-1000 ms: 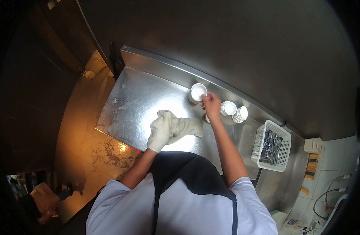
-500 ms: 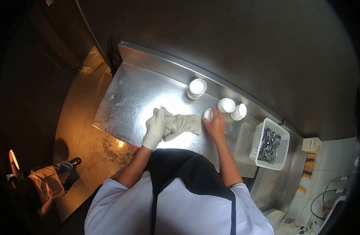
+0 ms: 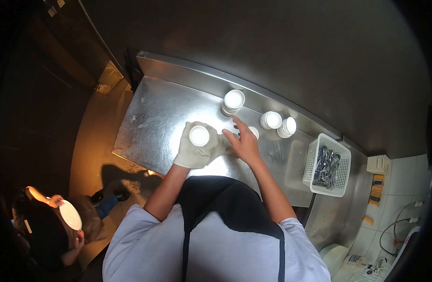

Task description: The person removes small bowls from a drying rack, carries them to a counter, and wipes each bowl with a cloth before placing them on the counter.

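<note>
My left hand (image 3: 190, 148), in a pale glove, cradles a small white bowl (image 3: 199, 136) together with a bunched grey cloth (image 3: 221, 146). My right hand (image 3: 245, 143) is bare and empty, its fingers apart and stretched toward the left over the steel table (image 3: 154, 117). Just behind it stands another small white bowl (image 3: 255, 132), partly hidden by the hand. A stack of white bowls (image 3: 233, 99) rises beyond my right fingertips.
Near the backsplash, two more bowl stacks (image 3: 271, 120) (image 3: 287, 127) lean. To the right is a white plastic basket (image 3: 345, 181) full of cutlery (image 3: 327, 165). At the lower left, another person (image 3: 46, 230) holds a white plate (image 3: 70, 215).
A small bowl now rests in my left hand, where only glove and cloth showed before. My right hand has moved left and its fingers have spread. The other person now shows with a plate.
</note>
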Demonstrator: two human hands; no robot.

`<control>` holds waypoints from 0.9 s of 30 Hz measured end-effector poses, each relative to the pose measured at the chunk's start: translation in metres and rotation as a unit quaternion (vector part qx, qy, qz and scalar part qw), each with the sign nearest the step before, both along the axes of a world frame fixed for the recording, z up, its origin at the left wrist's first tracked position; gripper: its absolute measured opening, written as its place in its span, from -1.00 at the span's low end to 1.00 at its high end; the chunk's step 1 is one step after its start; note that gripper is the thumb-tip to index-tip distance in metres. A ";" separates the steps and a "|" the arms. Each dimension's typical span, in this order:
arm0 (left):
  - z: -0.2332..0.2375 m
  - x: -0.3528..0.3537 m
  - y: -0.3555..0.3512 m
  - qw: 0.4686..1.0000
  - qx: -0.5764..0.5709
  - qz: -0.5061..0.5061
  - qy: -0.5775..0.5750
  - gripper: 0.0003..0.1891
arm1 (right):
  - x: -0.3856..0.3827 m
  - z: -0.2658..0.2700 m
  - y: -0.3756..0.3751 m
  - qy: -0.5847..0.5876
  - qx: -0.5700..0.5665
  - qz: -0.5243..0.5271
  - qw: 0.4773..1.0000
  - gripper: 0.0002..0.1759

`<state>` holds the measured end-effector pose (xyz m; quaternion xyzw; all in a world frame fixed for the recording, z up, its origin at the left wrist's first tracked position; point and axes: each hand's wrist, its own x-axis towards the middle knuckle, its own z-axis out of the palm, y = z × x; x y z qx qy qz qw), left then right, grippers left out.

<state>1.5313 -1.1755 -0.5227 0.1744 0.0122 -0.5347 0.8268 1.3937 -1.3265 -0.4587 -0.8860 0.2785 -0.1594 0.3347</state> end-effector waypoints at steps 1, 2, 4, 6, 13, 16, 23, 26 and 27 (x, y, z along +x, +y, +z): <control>0.003 0.010 0.002 0.991 0.041 0.000 0.128 -0.59 | -0.003 -0.024 -0.001 0.007 -0.034 0.004 0.999 -0.21; 0.002 0.019 0.006 0.994 0.024 0.007 0.107 -0.60 | -0.006 -0.045 -0.001 0.013 -0.067 0.010 0.998 -0.24; -0.002 0.035 0.019 0.997 -0.006 0.024 0.068 -0.62 | -0.021 -0.072 0.010 0.018 -0.176 0.129 0.976 -0.36; -0.006 0.046 0.033 0.998 -0.016 0.042 0.040 -0.61 | -0.036 -0.088 0.022 0.041 -0.178 0.193 0.964 -0.45; 0.025 0.045 0.033 0.987 0.124 0.098 0.012 -0.55 | -0.006 -0.017 0.038 -0.110 -0.048 0.160 0.980 -0.46; 0.037 0.022 0.012 0.994 0.095 0.044 0.028 -0.49 | 0.021 0.023 0.049 -0.148 -0.128 0.221 0.956 -0.34; 0.037 -0.002 -0.005 0.980 0.120 0.087 -0.132 -0.57 | 0.041 0.013 0.051 -0.120 -0.255 0.160 0.946 -0.51; 0.031 -0.016 -0.010 0.952 0.149 0.136 -0.232 -0.57 | 0.040 0.011 0.051 0.001 -0.084 0.090 0.992 -0.64; 0.038 -0.022 -0.016 0.944 0.148 0.154 -0.253 -0.55 | 0.038 0.012 0.046 0.004 -0.033 0.103 0.994 -0.67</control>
